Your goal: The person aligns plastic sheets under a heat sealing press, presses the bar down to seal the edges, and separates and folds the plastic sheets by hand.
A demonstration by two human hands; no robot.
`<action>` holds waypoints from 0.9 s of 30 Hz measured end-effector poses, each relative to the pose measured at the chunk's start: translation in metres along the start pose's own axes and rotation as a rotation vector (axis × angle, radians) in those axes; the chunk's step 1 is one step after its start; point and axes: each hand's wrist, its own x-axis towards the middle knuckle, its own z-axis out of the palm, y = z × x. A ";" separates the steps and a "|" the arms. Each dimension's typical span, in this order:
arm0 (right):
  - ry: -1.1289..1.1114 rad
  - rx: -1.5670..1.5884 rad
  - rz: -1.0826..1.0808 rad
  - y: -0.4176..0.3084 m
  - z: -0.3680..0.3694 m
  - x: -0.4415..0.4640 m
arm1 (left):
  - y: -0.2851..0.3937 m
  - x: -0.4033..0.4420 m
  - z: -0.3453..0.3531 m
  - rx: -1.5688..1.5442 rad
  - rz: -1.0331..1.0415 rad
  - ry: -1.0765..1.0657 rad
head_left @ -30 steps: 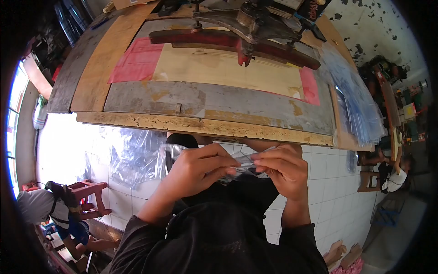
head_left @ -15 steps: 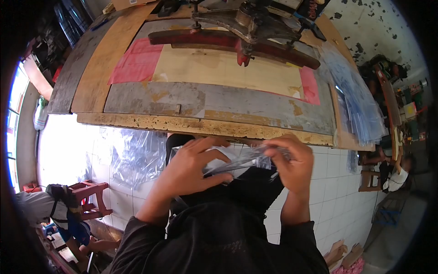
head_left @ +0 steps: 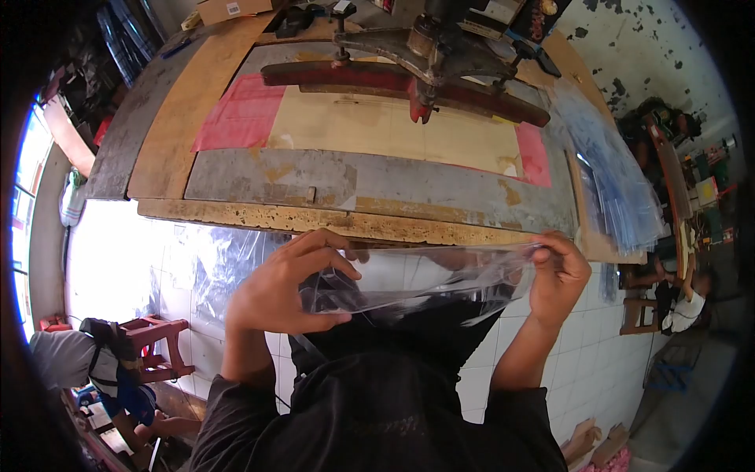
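Note:
A clear plastic sheet (head_left: 425, 277), folded and creased, stretches between my two hands in front of my black clothing, just short of the table's front edge. My left hand (head_left: 275, 285) has its end, with the fingers curved round it and the thumb low and apart from them. At the other end, my right hand (head_left: 560, 277) pinches the sheet between thumb and fingers. Whether the plastic is a single layer or a bag, I cannot tell. Beyond my hands lies a worktable (head_left: 299, 177) carrying a long red press bar (head_left: 346, 77) over a yellowish pad with pink ends.
Stacked clear plastic sheets (head_left: 609, 173) hang over the table's right side. More plastic (head_left: 228, 271) lies below at the left. A red stool (head_left: 161, 346) and a person (head_left: 67, 358) are at the lower left. Another person (head_left: 686, 311) sits at the far right.
My hands have moved apart, the left one leftward and the right one rightward. The plastic, bunched up before, is now drawn out wider between them.

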 end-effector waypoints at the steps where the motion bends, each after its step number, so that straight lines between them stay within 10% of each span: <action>1: -0.002 0.002 -0.003 0.003 -0.004 0.000 | 0.003 0.000 -0.004 -0.001 0.041 0.011; 14: 0.248 0.207 -0.135 0.044 -0.029 -0.013 | -0.009 -0.004 0.042 -0.702 0.111 0.356; 21: 0.325 0.228 -0.035 0.056 -0.037 -0.022 | -0.012 0.007 0.018 -0.361 0.307 0.279; 27: 0.209 0.115 0.097 0.046 -0.030 -0.011 | -0.017 0.018 -0.007 -0.221 0.080 0.367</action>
